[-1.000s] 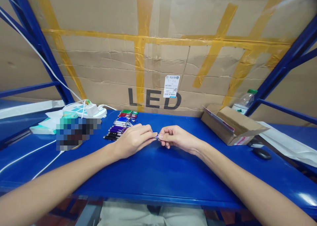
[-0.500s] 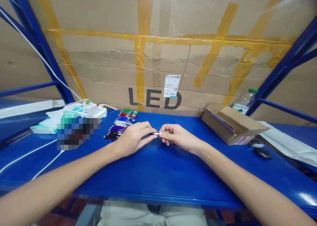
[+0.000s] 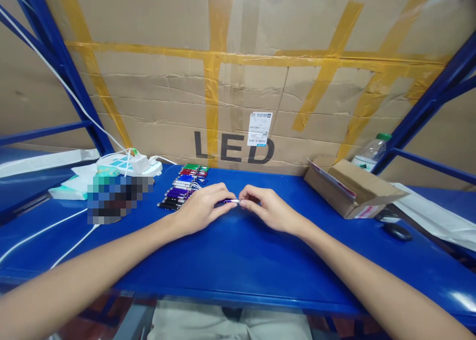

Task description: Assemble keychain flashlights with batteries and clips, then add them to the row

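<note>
You can read LED in big black letters [image 3: 233,148] on the brown cardboard [image 3: 163,97]; the print on its one white label [image 3: 259,129] is too small to read. Your left hand [image 3: 203,208] pinches one small purple stick [image 3: 231,201] above the blue table [image 3: 238,265]. Your right hand [image 3: 266,206] is curled at its silver end, but I can't tell if it grips. There's one bottle [image 3: 375,146], one open box [image 3: 353,186] and one black mouse [image 3: 397,232]. Your left hand hides part of the stick; the row of sticks [image 3: 182,185] beside it is too crowded to count.
</note>
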Demonstrator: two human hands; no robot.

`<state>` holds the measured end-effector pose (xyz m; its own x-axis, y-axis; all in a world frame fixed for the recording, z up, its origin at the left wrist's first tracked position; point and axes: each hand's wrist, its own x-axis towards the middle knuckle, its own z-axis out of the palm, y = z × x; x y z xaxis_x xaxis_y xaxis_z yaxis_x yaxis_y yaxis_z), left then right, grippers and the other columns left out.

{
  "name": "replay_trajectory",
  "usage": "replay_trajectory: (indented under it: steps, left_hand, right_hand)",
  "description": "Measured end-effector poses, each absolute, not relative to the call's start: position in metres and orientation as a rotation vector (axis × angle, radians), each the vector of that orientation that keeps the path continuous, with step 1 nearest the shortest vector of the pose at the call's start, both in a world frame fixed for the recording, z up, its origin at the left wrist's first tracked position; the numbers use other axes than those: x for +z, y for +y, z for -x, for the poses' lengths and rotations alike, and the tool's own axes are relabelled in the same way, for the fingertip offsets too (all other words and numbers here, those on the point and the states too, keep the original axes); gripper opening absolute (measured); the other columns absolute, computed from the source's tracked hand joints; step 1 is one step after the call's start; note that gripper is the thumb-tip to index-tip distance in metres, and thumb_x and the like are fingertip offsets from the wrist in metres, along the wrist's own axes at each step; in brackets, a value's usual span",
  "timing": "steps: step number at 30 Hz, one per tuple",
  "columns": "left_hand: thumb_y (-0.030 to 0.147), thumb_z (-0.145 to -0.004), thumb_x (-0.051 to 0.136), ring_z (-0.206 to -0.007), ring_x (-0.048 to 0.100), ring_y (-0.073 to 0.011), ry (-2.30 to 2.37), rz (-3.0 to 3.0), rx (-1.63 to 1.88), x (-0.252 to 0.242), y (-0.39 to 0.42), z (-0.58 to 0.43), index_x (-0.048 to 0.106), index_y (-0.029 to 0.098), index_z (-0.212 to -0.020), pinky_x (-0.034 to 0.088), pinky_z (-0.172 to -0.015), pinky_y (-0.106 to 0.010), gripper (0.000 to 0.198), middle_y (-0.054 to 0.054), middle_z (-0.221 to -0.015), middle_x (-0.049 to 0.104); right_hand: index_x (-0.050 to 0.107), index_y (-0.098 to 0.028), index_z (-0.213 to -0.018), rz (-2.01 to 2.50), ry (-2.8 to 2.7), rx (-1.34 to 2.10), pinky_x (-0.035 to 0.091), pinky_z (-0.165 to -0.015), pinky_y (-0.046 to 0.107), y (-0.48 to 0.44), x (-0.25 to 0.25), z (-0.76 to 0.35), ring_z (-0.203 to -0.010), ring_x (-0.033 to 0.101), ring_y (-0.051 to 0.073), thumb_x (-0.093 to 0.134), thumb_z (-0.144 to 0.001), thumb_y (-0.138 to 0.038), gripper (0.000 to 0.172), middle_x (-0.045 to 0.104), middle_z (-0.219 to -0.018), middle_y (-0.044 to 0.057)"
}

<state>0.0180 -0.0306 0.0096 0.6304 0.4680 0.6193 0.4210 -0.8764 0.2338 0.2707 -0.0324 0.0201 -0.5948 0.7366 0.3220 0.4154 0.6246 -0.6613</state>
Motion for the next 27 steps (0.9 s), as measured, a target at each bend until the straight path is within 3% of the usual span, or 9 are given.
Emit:
replay_trajectory:
  steps: [6, 14, 21, 27]
  left_hand:
    - [0.035, -0.111, 0.059, -0.086, 0.069, -0.0183, 0.785, -2.684, 1.128, 0.0113, -0.0332, -0.0203, 0.076, 0.018, -0.113, 0.054, -0.078, -0.03, 0.024, -0.006, -0.098, 0.072]
    - [0.036, -0.112, 0.056, -0.084, 0.069, -0.0181, 0.792, -2.691, 1.115, 0.0111, -0.0341, -0.0215, 0.076, 0.019, -0.112, 0.054, -0.078, -0.03, 0.026, -0.006, -0.095, 0.072]
    - [0.033, -0.111, 0.059, -0.089, 0.069, -0.0187, 0.712, -2.749, 1.132, 0.0116, -0.0339, -0.0183, 0.073, 0.018, -0.115, 0.054, -0.079, -0.029, 0.021, -0.007, -0.1, 0.072]
    - [0.027, -0.111, 0.059, -0.09, 0.071, -0.02, 0.569, -2.95, 1.193, 0.0155, -0.0352, -0.018, 0.072, 0.015, -0.116, 0.055, -0.081, -0.031, 0.018, -0.01, -0.101, 0.077]
  right_hand:
    - [0.065, -0.024, -0.108, 0.769, -2.391, 0.331, 0.049, -0.087, 0.035, -0.0344, 0.0212, -0.2757, -0.096, 0.064, 0.023, 0.049, -0.113, -0.033, 0.019, 0.07, -0.106, 0.008]
    - [0.065, -0.024, -0.109, 0.747, -2.43, 0.203, 0.05, -0.085, 0.036, -0.0383, 0.0238, -0.2761, -0.096, 0.064, 0.025, 0.047, -0.114, -0.035, 0.021, 0.07, -0.104, 0.009]
    - [0.067, -0.022, -0.097, 0.856, -2.266, 0.628, 0.048, -0.079, 0.031, -0.0395, 0.026, -0.2706, -0.084, 0.065, 0.019, 0.06, -0.108, -0.035, 0.019, 0.074, -0.094, 0.003]
    - [0.067, -0.019, -0.09, 0.926, -1.978, 1.249, 0.045, -0.061, 0.027, -0.0383, 0.0304, -0.2679, -0.065, 0.058, 0.014, 0.079, -0.09, -0.056, 0.039, 0.071, -0.078, 0.002]
